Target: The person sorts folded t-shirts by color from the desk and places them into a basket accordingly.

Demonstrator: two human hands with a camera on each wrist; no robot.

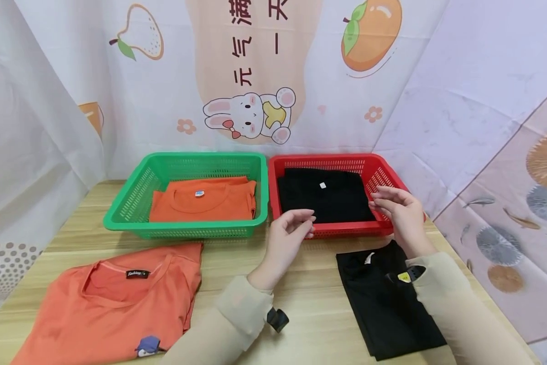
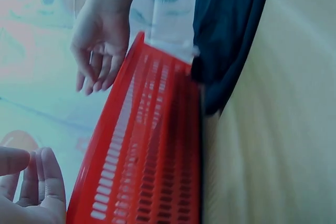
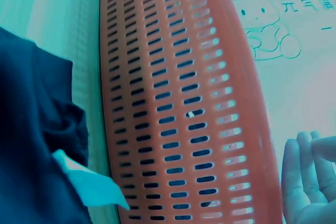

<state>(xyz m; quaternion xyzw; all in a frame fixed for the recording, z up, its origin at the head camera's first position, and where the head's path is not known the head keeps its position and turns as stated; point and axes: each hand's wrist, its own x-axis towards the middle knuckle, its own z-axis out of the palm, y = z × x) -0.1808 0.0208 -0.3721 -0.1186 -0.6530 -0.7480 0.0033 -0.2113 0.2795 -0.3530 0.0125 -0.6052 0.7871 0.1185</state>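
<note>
A folded black shirt lies inside the red basket, with a small white tag at its collar. Above the basket's front rim, near its left side, hovers my left hand, fingers loosely bent and holding nothing. Over the basket's right end is my right hand, also empty, its fingers relaxed. Another folded black shirt rests on the table in front of the basket, partly under my right forearm. In the left wrist view the right hand hangs beside the basket's wall.
A green basket stands left of the red one and holds a folded orange shirt. On the table's left front lies an orange shirt with a black collar label. A printed curtain hangs behind the baskets.
</note>
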